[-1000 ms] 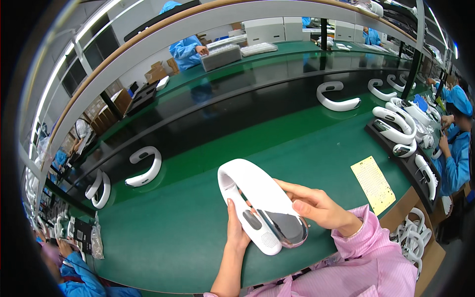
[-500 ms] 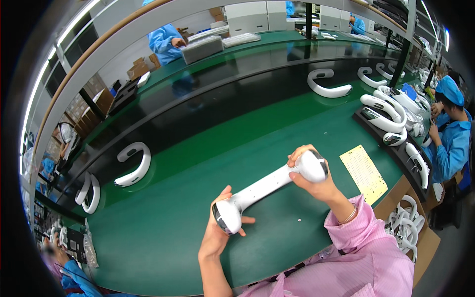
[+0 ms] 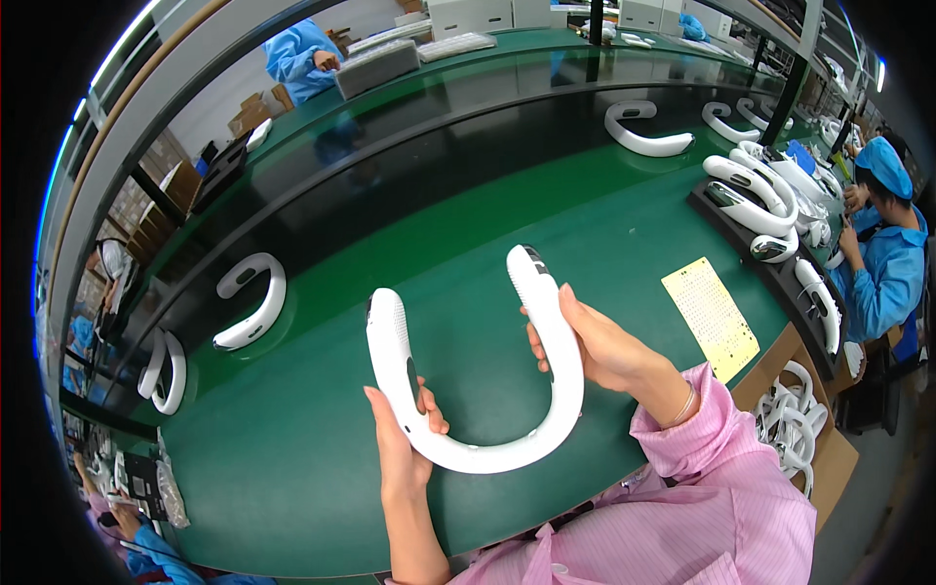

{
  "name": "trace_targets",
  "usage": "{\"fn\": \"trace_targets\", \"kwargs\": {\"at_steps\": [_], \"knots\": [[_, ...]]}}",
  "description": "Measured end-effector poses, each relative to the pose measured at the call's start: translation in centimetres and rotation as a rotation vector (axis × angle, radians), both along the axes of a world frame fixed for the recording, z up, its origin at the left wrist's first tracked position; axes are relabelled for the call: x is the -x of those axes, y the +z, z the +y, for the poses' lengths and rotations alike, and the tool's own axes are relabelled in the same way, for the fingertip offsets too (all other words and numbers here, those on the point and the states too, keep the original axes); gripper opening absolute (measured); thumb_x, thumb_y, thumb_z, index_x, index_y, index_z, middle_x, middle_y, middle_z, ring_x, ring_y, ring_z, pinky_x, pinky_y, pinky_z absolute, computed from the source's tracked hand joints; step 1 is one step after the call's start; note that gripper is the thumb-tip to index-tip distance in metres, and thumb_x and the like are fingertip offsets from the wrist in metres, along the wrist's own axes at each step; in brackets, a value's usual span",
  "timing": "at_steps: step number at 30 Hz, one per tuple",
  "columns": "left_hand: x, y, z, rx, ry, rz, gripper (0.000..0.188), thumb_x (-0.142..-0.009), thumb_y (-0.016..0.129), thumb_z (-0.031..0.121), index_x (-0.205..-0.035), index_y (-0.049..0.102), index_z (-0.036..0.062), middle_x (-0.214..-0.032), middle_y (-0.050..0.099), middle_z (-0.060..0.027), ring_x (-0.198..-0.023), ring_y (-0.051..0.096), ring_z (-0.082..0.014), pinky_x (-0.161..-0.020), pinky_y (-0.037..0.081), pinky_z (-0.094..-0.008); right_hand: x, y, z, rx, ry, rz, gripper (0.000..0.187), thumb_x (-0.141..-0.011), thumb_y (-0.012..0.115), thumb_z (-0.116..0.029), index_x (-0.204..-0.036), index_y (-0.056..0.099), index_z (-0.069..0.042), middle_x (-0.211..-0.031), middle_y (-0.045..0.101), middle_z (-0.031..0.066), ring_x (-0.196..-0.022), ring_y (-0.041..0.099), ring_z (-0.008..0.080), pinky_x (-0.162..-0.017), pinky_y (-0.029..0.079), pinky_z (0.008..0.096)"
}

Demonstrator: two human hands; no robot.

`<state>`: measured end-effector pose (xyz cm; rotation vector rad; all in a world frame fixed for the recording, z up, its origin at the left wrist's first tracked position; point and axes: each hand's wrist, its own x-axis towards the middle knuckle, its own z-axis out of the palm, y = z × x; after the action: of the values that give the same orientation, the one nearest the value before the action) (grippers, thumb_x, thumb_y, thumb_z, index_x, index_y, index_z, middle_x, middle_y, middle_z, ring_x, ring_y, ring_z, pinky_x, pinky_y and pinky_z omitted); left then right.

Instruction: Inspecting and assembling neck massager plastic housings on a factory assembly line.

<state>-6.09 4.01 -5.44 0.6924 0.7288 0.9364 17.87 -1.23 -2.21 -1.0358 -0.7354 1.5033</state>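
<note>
Both hands grip a white U-shaped neck fan (image 3: 507, 456) above the green table, its curve toward me and its two ends pointing away. My left hand (image 3: 402, 439) is closed around the left arm of the fan, thumb on the outer side and fingertips showing inside the U. My right hand (image 3: 595, 341) holds the right arm, with its thumb along the outer edge and fingers curled underneath. Fine vent slots and dark end caps show near both tips. To the right of my right hand lies a yellow printed sheet (image 3: 712, 317).
Several white neck fans stand along the dark conveyor, one at the left (image 3: 263, 310) and another at the far right (image 3: 651, 141). A black tray (image 3: 770, 278) holds more at the right, above a cardboard box (image 3: 824, 468) of white parts. A co-worker in blue (image 3: 882, 263) sits beyond the tray.
The neck fan has turned from edge-on to show its full U shape. My hands have shifted from its ends to its arms. The view has moved slightly.
</note>
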Motion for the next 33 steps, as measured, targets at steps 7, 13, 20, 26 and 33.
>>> {"fn": "trace_targets", "kwargs": {"at_steps": [7,13,20,26,33], "knots": [[-0.4,-0.1,0.3,0.216,0.032,-0.047,0.058,-0.092,0.031,0.055,-0.096,0.048,-0.0003,-0.066,0.046,-0.0046,-0.047,0.043,-0.0116,-0.042,0.041,-0.025,-0.1,-0.1,0.2,0.087,0.02,0.116,0.045,-0.096,0.029,-0.043,-0.112,0.046,-0.004,-0.084,0.052,0.0047,-0.075,0.053,0.0129,-0.068,0.051,0.0305],[-0.2,-0.4,0.6,0.234,0.053,-0.081,0.052,-0.094,0.034,0.048,-0.1,0.048,-0.0018,-0.073,0.051,-0.0059,-0.049,0.046,-0.0115,-0.044,0.044,-0.0247,0.5,-0.5,0.4,0.126,-0.023,-0.016,0.036,-0.086,0.058,-0.018,-0.113,0.04,-0.002,-0.084,0.048,0.0033,-0.075,0.05,0.0109,-0.064,0.049,0.0285],[-1.8,-0.4,-0.4,0.087,0.285,-0.132,0.043,-0.095,0.038,0.042,-0.122,0.039,0.0084,-0.117,0.046,-0.0075,-0.097,0.05,-0.0203,-0.09,0.045,-0.0441,3.5,-1.9,0.4,-0.043,-0.295,0.29,0.037,-0.08,0.062,-0.006,-0.109,0.039,-0.007,-0.088,0.048,0.004,-0.082,0.051,0.0148,-0.076,0.046,0.0324],[-1.4,-1.8,-0.3,0.143,0.367,-0.208,0.036,-0.086,0.053,0.009,-0.119,0.037,0.0081,-0.081,0.045,-0.0046,-0.068,0.052,-0.0164,-0.068,0.047,-0.0353,5.7,-4.0,-0.6,-0.224,0.106,0.397,0.041,-0.081,0.058,-0.004,-0.119,0.044,-0.007,-0.123,0.049,0.018,-0.122,0.041,0.0302,-0.099,0.036,0.0449],[1.1,0.4,0.6,-0.032,0.393,-0.117,0.032,-0.08,0.059,0.011,-0.109,0.048,0.0029,-0.064,0.044,-0.0017,-0.045,0.043,-0.0094,-0.043,0.037,-0.0249,2.0,-0.7,0.6,0.247,0.598,0.188,0.046,-0.092,0.04,-0.032,-0.122,0.048,0.002,-0.122,0.052,0.0191,-0.106,0.056,0.0291,-0.076,0.054,0.0406]]}}
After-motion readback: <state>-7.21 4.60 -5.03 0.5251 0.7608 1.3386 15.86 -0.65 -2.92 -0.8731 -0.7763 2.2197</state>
